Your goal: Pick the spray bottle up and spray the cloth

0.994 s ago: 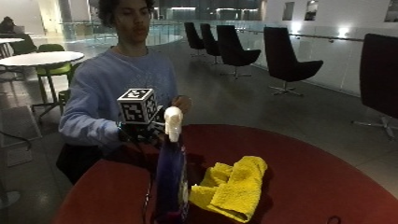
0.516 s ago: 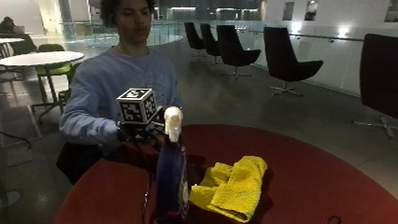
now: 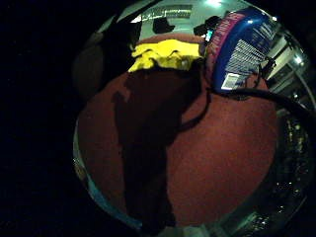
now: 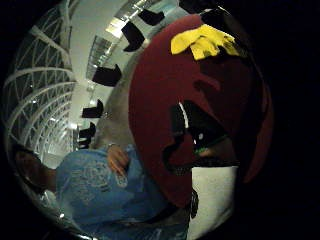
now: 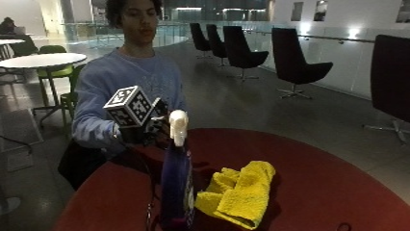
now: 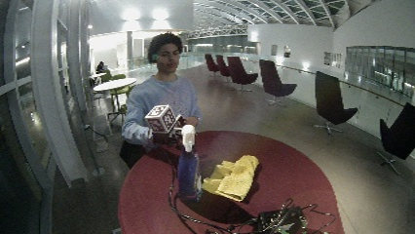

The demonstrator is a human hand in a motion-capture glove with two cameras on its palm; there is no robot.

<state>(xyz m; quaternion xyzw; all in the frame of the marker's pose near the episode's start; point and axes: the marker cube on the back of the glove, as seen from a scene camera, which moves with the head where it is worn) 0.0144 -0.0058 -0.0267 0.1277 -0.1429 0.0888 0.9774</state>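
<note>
Spray bottle point(image 5: 176, 185) upright on red table point(image 5: 333, 183), beside yellow cloth point(image 5: 240, 192); gloved hand point(image 5: 148, 131) just behind its nozzle, grip unclear

A light blue, long-sleeved sweatshirt point(image 5: 131, 82) of soft knit is worn by the person, with a round neckline and a faint pale print across the chest. In the thumb side palm view the same sweatshirt point(image 4: 95, 185) is seen with a rounded, lighter blue emblem on its front. The sleeves are worn down to the wrists, where ribbed cuffs are gathered. The right grip point(image 5: 137, 134) is covered by a black glove, dark and matte, with no markings that can be made out. Dark clothing is worn below the sweatshirt, though its kind cannot be told. Dark, curly hair is seen above.
</note>
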